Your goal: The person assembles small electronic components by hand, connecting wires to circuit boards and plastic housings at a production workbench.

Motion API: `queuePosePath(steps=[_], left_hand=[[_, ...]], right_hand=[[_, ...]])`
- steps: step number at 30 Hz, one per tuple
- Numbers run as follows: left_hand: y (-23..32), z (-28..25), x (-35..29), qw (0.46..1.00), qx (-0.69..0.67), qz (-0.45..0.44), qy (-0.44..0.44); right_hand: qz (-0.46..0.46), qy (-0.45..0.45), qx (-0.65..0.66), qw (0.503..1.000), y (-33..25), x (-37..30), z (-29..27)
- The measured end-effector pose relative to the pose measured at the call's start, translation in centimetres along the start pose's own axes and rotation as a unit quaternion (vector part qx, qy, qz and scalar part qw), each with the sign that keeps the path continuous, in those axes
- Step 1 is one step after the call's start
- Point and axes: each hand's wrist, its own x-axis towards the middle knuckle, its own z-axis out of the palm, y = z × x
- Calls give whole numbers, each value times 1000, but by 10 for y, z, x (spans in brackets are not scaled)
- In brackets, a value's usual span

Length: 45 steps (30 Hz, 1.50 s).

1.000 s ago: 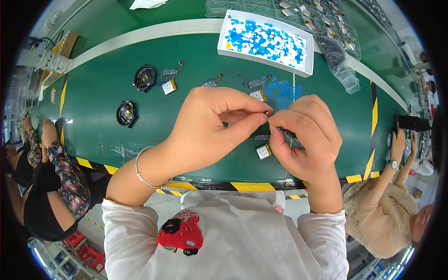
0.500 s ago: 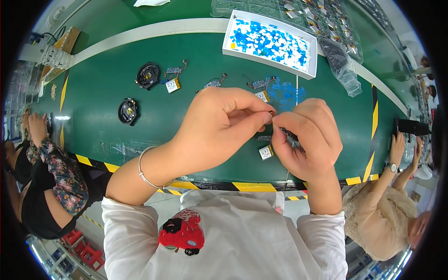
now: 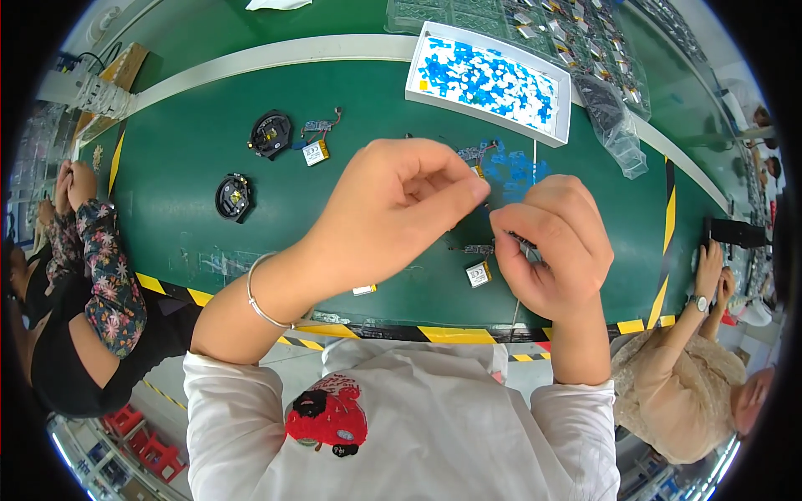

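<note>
My left hand (image 3: pixel 401 219) hovers over the table with thumb and forefinger pinched together. Whatever they may hold is hidden. A small gap parts its fingertips from my right hand (image 3: pixel 558 249), whose curled fingers grip a small dark electronic part (image 3: pixel 523 240), mostly covered. Beside the right fingers lie a small circuit board (image 3: pixel 479 250) and a silver battery (image 3: pixel 477 274). Beyond my left fingertips sits another circuit board (image 3: pixel 473 154), partly hidden. A battery edge (image 3: pixel 365 290) shows by my left forearm.
Two round black housings (image 3: pixel 270 134) lie at left, near a battery (image 3: pixel 314 153) wired to a board. Loose blue pieces (image 3: pixel 514 167) lie below a white box (image 3: pixel 491 119) of blue and white pieces. A clear plastic bag (image 3: pixel 618 134) and co-workers (image 3: pixel 109 275) flank the area.
The fingertips of my two hands, together before, have come slightly apart. My left hand has drawn back a little. The co-workers' hands on both sides have shifted.
</note>
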Motion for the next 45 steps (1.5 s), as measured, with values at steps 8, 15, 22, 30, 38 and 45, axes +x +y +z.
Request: queuePosePath(steps=[8,15,22,30,38,45], left_hand=[[0,-5,4,993,-65,-82,-56],[-2,-3,1,985,-171,-32,-12],[-7,-2,5,992,-129,17,2],[-7,-17,7,954,247,155,66],[13,-150,-18,769,569,-121,266],[-4,-142,4,805,554,-102,187]], right_hand=[[-23,-4,-1,1000,2,0,-1],[123,12,87,989,-2,1,-2],[232,18,196,953,-4,-4,-3],[462,-26,435,773,3,1,-4],[219,-126,39,967,2,1,-22],[277,-43,192,940,1,-6,-12]])
